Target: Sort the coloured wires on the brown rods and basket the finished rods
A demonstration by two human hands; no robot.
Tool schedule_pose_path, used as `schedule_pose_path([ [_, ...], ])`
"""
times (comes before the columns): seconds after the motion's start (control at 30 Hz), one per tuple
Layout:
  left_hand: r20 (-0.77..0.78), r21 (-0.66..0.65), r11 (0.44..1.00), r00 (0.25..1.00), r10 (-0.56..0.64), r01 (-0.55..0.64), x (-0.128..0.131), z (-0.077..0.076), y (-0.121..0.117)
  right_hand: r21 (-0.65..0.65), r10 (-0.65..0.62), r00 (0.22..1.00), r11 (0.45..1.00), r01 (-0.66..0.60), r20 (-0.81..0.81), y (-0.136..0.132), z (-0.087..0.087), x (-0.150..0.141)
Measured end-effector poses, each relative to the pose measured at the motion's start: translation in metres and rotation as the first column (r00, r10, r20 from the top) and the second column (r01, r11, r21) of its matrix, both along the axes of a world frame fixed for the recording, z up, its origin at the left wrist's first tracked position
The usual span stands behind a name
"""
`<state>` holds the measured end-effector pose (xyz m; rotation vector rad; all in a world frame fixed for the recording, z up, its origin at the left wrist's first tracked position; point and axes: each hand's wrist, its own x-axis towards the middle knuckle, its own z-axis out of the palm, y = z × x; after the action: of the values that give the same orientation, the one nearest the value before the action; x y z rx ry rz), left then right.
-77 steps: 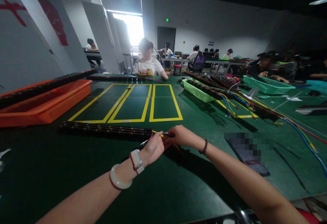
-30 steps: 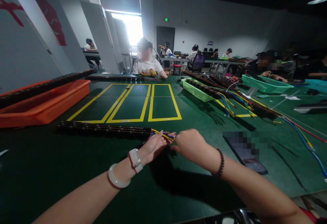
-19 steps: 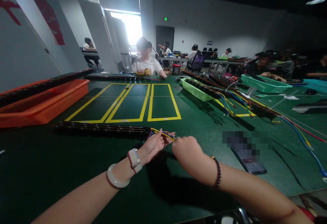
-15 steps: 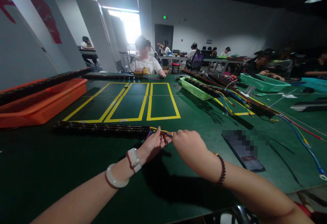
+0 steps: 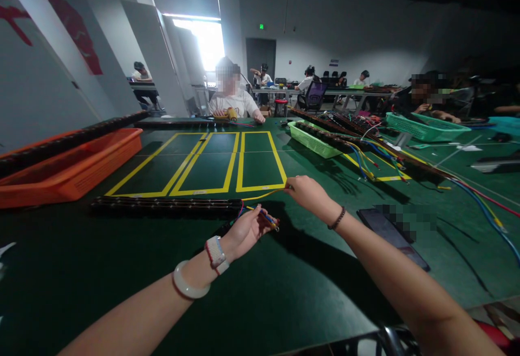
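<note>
A long black sleeved cable harness [image 5: 166,205] lies across the green table, its loose wires coming out at the right end. My left hand [image 5: 248,231] is closed around a bundle of these wires [image 5: 266,217], blue and yellow, with metal ring terminals at the tips. Pinched in the fingers of my right hand [image 5: 306,192] is the end of one yellow wire [image 5: 264,195], drawn out to the right, apart from the bundle. Its tip is hidden by the fingers.
An orange basket [image 5: 81,166] stands at the left with a black harness across it. Yellow tape frames [image 5: 203,191] mark the table ahead. At the right are a green basket [image 5: 312,140] with harnesses and a phone [image 5: 390,237]. A person [image 5: 233,98] sits opposite.
My right hand has moved up and away from my left hand, pulling one yellow wire out of the bundle. My left hand stays in nearly the same place, still on the other wires.
</note>
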<state>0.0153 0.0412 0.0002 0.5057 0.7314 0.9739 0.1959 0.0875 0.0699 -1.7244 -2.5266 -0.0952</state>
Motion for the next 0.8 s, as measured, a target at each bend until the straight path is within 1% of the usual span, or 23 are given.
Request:
schedule_pose_path([
  [0.1, 0.021, -0.024, 1.000, 1.000, 0.001, 0.000, -0.001, 0.001, 0.000, -0.075, -0.010, 0.999, 0.997, 0.006, -0.047, 0.010, -0.009, 0.003],
  [0.2, 0.030, -0.050, 0.999, 1.000, 0.004, -0.003, -0.002, 0.001, 0.000, -0.118, -0.033, 0.998, 0.993, 0.027, -0.048, 0.013, -0.019, 0.001],
  [0.37, 0.037, -0.061, 0.998, 0.999, 0.006, -0.004, -0.002, -0.001, 0.001, -0.111, -0.069, 0.997, 0.992, 0.065, -0.026, 0.009, -0.032, -0.007],
  [0.47, 0.023, -0.042, 0.999, 1.000, -0.012, 0.013, -0.002, -0.001, 0.002, -0.070, -0.065, 0.998, 0.995, 0.065, 0.002, 0.004, -0.031, -0.007],
  [0.57, -0.009, -0.021, 0.999, 1.000, -0.029, 0.029, -0.002, 0.000, 0.001, -0.052, -0.030, 0.997, 0.998, 0.034, 0.073, -0.003, -0.021, -0.007],
  [0.63, 0.001, -0.022, 0.999, 1.000, -0.024, 0.024, -0.001, 0.001, 0.001, -0.037, 0.024, 0.998, 0.999, -0.022, 0.064, -0.010, -0.010, -0.010],
  [0.7, 0.027, -0.026, 1.000, 1.000, -0.013, 0.013, -0.002, -0.001, 0.000, 0.008, 0.132, 0.991, 0.991, -0.132, 0.005, -0.020, 0.002, -0.016],
  [0.73, 0.043, -0.021, 1.000, 0.999, -0.011, 0.012, -0.002, -0.003, 0.001, 0.033, 0.212, 0.977, 0.977, -0.211, -0.022, -0.026, 0.008, -0.019],
  [0.8, 0.082, 0.015, 1.000, 0.997, -0.014, 0.013, -0.003, -0.007, 0.002, 0.060, 0.389, 0.921, 0.920, -0.386, -0.038, -0.039, 0.015, -0.026],
])
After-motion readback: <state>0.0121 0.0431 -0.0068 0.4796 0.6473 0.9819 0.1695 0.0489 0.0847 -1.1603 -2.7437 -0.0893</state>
